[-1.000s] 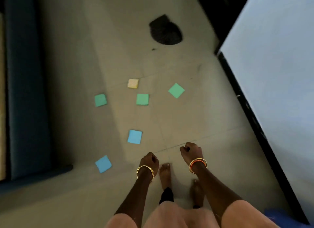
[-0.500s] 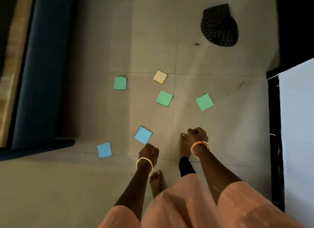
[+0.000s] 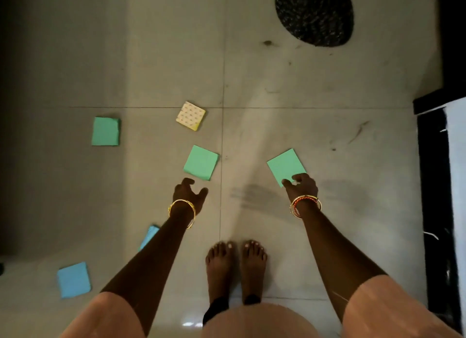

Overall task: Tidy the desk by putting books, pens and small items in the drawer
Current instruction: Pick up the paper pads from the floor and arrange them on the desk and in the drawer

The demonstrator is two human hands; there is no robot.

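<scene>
Several square note pads lie scattered on the tiled floor. My right hand [image 3: 301,187] is down at the near corner of the right green pad [image 3: 286,166], thumb and curled fingers pinching its edge. My left hand [image 3: 187,196] is spread, thumb apart, just short of the middle green pad [image 3: 201,162] and not touching it. Further left lies a third green pad [image 3: 105,131]. A yellow patterned pad [image 3: 191,115] sits beyond the middle one. One blue pad [image 3: 74,279] lies near left; another blue pad [image 3: 149,235] is half hidden behind my left forearm.
A dark round mat [image 3: 314,12] lies at the far right of the floor. A black-edged piece of furniture [image 3: 432,186] with a pale top runs along the right side. My bare feet [image 3: 235,264] stand together between my arms.
I have stepped forward and bent lower, so the pads look larger. Both hands moved from hanging curled to reaching down; the right one now meets the right green pad.
</scene>
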